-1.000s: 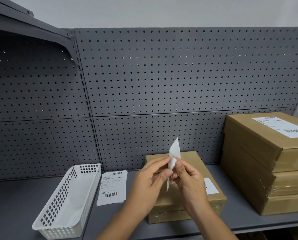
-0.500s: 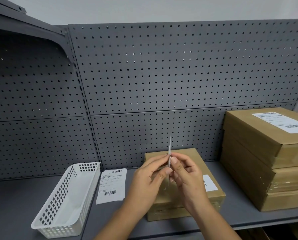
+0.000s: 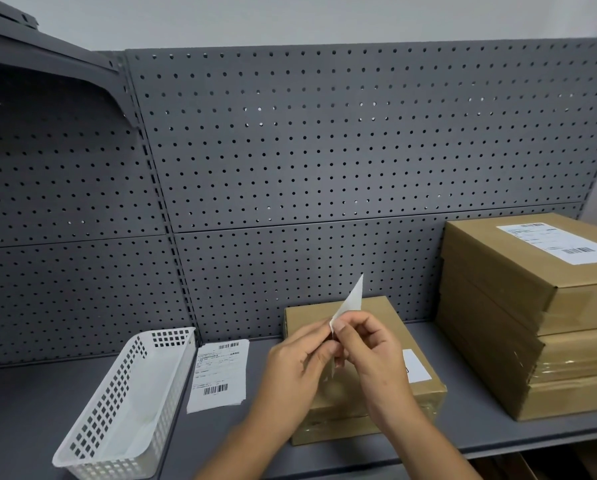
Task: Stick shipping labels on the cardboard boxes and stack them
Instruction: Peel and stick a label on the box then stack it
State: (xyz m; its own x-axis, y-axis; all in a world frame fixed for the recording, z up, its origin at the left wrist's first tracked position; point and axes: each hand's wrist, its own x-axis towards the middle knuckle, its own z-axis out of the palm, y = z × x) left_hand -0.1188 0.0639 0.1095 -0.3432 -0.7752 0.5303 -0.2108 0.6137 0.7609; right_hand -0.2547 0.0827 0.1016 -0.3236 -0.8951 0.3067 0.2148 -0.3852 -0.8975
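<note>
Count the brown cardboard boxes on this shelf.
4. One brown cardboard box lies under the left hand and right hand pinching a white label; three seem stacked at right: labelled top box, middle box, bottom box. More may hide in that stack.

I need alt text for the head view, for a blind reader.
The left hand and right hand pinch a white label above a cardboard box on a grey shelf. Printed labels and a white basket lie to its left; a stack of boxes, the top one labelled, stands at right.
</note>
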